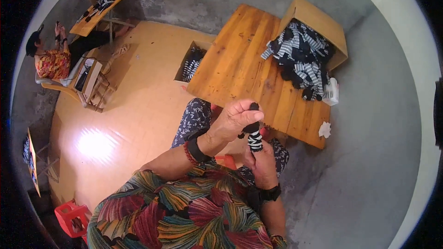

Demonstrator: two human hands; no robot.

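Both hands held one rolled striped sock above my lap.

My left hand (235,119) pinched the black top of the sock (254,138); my right hand (260,163) gripped its black-and-white lower part. On the wooden table (235,64), a tipped cardboard box (318,23) spilled a pile of socks (302,57). A smaller box (191,62) beside the table, on the floor, held more striped socks. A white packet (332,91) lay at the table's right edge.

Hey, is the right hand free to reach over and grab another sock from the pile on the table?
Probably not at once: the right hand holds the lower end of a black-and-white striped sock, and the left hand pinches its top. The sock pile lies across the wooden table, with nothing between.
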